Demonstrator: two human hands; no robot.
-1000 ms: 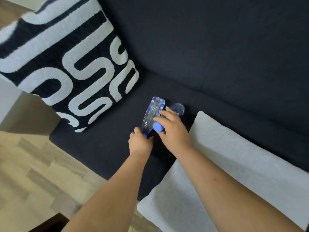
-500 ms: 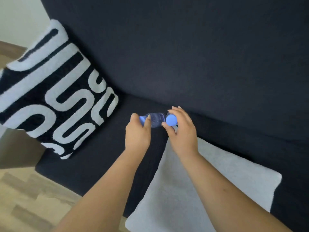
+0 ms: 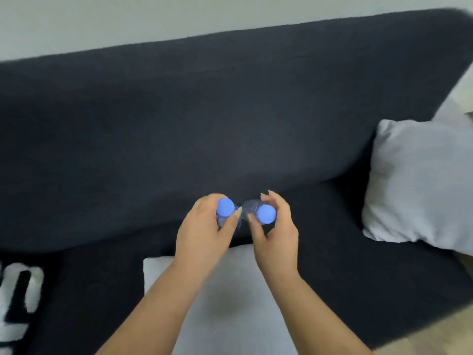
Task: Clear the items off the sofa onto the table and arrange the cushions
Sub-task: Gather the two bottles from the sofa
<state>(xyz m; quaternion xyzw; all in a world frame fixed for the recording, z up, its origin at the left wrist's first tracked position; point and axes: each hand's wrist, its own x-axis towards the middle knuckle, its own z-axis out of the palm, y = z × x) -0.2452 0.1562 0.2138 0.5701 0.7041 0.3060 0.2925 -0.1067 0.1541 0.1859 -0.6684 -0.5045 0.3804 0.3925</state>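
Note:
I hold two clear plastic bottles with blue caps above the dark sofa point(image 3: 179, 119), caps pointing toward me. My left hand point(image 3: 204, 237) is closed round the left bottle point(image 3: 225, 207). My right hand point(image 3: 275, 239) grips the right bottle point(image 3: 266, 214). Most of each bottle's body is hidden behind my fingers. A light grey cushion point(image 3: 230, 303) lies flat on the seat under my forearms. A second grey cushion point(image 3: 419, 183) leans at the sofa's right end. Part of a black-and-white patterned cushion point(image 3: 18, 298) shows at the lower left.
A pale wall point(image 3: 128, 19) runs behind the sofa back. Wood floor point(image 3: 435, 336) shows at the lower right corner. A light object sits beyond the right cushion at the frame's edge, too blurred to name.
Both hands have lifted the bottles off the seat and turned their caps toward me. The view has swung right and up, so the patterned cushion has slid to the lower left.

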